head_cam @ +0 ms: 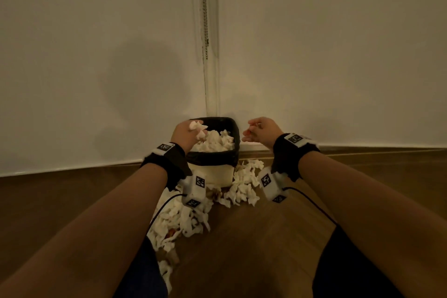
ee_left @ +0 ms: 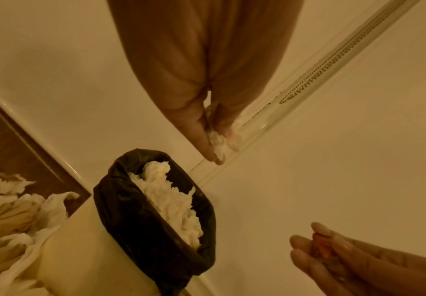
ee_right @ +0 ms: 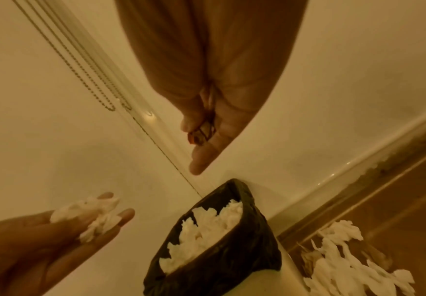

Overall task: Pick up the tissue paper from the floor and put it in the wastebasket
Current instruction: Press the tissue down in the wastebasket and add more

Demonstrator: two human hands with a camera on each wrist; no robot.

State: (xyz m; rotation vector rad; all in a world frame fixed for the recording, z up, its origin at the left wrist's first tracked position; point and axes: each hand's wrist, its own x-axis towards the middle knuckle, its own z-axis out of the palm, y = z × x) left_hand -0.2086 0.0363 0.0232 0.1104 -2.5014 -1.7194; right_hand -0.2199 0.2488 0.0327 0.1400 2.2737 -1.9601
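Head view: your left hand (head_cam: 186, 133) pinches tissue paper (head_cam: 197, 126) over the wastebasket (head_cam: 212, 157); right hand (head_cam: 260, 132) curls round something small and reddish — tissue's light, soft; bunch it loosely.

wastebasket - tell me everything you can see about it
The wastebasket is a small cream, plastic-looking bin standing upright on the wood floor in the wall corner. A black bag liner folds over its rim. White crumpled tissue fills it nearly to the top. More tissue lies against its base. The left hand holds tissue above its opening.
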